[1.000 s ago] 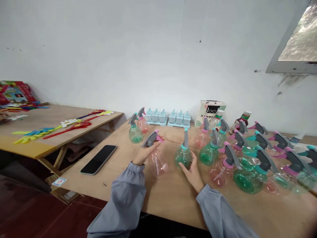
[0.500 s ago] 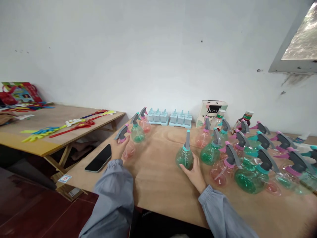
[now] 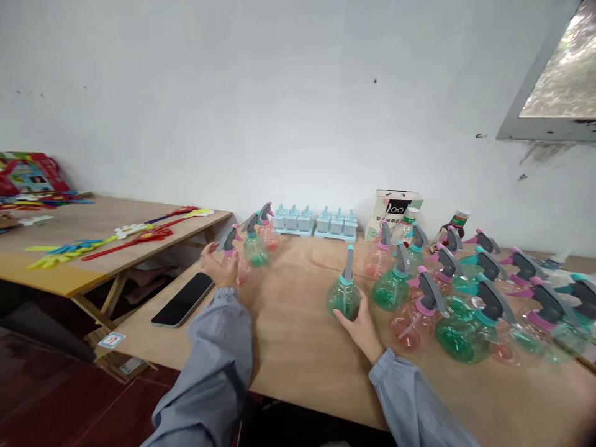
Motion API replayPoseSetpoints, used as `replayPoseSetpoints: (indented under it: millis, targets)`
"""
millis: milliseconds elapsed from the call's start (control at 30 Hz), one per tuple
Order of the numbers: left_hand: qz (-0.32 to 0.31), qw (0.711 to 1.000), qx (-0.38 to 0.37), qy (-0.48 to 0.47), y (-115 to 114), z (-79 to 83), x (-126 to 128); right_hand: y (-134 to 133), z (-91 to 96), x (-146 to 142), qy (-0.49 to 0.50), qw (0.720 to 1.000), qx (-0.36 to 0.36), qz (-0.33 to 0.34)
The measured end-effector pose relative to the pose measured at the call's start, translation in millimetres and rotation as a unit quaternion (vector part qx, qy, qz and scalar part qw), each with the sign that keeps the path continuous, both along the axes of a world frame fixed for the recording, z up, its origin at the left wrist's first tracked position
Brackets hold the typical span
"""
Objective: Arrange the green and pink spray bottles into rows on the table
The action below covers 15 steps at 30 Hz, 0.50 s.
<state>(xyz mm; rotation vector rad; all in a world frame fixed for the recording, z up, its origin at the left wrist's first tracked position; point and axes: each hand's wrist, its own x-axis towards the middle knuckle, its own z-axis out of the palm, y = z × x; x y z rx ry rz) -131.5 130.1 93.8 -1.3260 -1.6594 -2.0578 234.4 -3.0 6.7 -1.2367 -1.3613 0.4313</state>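
Note:
My right hand (image 3: pixel 358 323) is wrapped round the lower body of a green spray bottle (image 3: pixel 342 297) with a grey and turquoise trigger head. That bottle stands upright on the wooden table. At the left, my left hand (image 3: pixel 218 268) has its fingers apart, just in front of a pink spray bottle (image 3: pixel 243 268) and partly hiding it; whether they touch is unclear. Behind that bottle stand a green spray bottle (image 3: pixel 256 250) and another pink spray bottle (image 3: pixel 269 236). Several more pink and green spray bottles crowd the table right of my right hand, the nearest a green one (image 3: pixel 390 292).
A black phone (image 3: pixel 183 300) lies near the left edge of the table (image 3: pixel 288 341). Two pale blue ice-pop moulds (image 3: pixel 292 221), a printed carton (image 3: pixel 384 214) and a dark bottle (image 3: pixel 459 220) stand by the wall. Colourful hand-shaped toys (image 3: pixel 79 250) lie on the neighbouring table.
My left hand has let go of the pink spray bottle's head and spread its fingers. That bottle now stands farther back, close to the other two. My right hand keeps its grip.

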Motion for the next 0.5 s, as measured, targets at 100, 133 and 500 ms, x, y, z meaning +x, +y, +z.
replayPoseSetpoints:
  millis: [100,133,500]
  targets:
    - [0.019,0.988,0.153,-0.001,-18.5,2.4,10.7,-1.2,-1.2,0.0,-0.01,1.0,0.005,0.009]
    - [-0.006,0.983,0.182,0.007,-26.7,5.3,19.5,-1.8,-1.9,0.1,-0.017,1.0,0.008,0.012]
    - [-0.632,0.762,-0.141,0.019,-112.9,32.2,207.7,-23.5,3.3,-6.9,-0.141,0.989,0.022,0.03]
